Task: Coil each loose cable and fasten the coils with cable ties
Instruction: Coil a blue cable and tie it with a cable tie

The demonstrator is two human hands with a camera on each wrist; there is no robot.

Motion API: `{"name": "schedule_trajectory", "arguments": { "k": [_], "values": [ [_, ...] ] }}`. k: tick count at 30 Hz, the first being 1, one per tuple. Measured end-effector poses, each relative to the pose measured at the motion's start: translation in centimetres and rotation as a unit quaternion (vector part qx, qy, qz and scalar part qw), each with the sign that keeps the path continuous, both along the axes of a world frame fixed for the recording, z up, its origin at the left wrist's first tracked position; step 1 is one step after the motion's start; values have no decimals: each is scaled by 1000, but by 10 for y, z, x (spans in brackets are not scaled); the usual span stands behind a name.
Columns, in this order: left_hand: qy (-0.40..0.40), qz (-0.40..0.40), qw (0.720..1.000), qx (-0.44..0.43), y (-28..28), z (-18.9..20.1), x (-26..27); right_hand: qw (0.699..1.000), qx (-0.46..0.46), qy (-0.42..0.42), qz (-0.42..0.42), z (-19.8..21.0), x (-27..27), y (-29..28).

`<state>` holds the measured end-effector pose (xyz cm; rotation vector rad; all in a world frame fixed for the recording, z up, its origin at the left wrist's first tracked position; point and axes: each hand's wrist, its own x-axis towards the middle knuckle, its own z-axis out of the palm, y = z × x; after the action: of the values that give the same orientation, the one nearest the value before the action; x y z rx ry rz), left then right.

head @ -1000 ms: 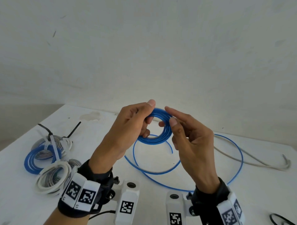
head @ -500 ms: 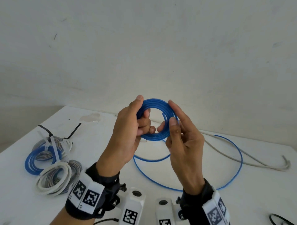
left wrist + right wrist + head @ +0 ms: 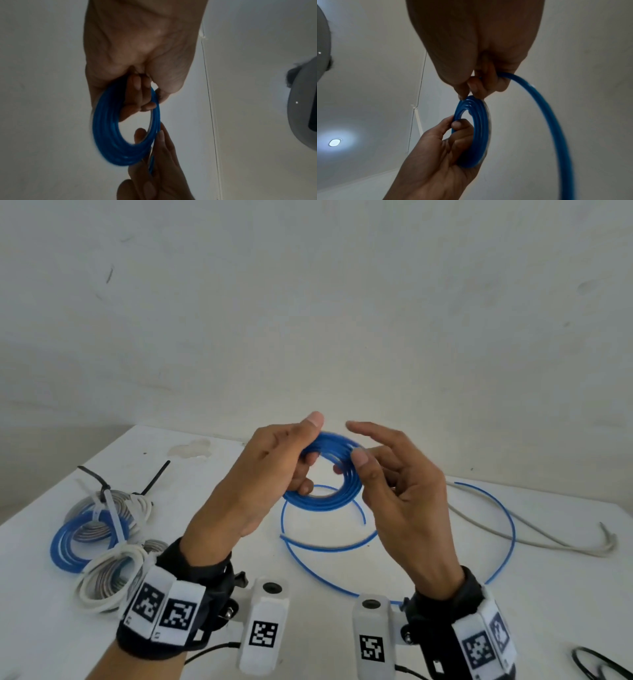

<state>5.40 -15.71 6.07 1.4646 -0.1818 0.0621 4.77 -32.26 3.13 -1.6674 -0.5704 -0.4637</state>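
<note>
A person's left hand clamps the nine o'clock side of a small blue coil held up above a white table, thumb on the outside and fingers curled through the ring, while the right hand at three o'clock pinches the same cable, its index finger extended, and feeds the next turn. From that hand the blue cable's loose tail sweeps out toward four o'clock and back across the table in a wide loop. The thin, smooth cable looks light and springy, likely to unwind if the clamp eases, so the stacked turns are best held together at one point on the rim. At eight o'clock lie finished coils bound with cable ties; a grey cable waits uncoiled at three o'clock.
</note>
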Motion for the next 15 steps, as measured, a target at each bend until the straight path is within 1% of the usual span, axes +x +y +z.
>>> {"name": "schedule_trajectory", "arguments": {
  "k": [2,4,8,11,13,15],
  "values": [
    [2,18,997,-82,3,2,1,999,44,-9,-16,1,-1,2],
    [3,32,989,-144,5,5,2,997,73,-8,-20,1,-1,4],
    [-3,29,978,-204,-2,4,-1,993,120,-1,9,0,-6,16],
    [-5,17,982,-187,-11,-1,-1,992,127,-7,1,-3,-3,16],
    [3,-2,990,-140,-8,-2,2,993,116,-13,-6,-1,0,9],
    [12,-29,996,-78,-2,-2,4,997,81,-15,-6,2,1,2]
  ]
}}
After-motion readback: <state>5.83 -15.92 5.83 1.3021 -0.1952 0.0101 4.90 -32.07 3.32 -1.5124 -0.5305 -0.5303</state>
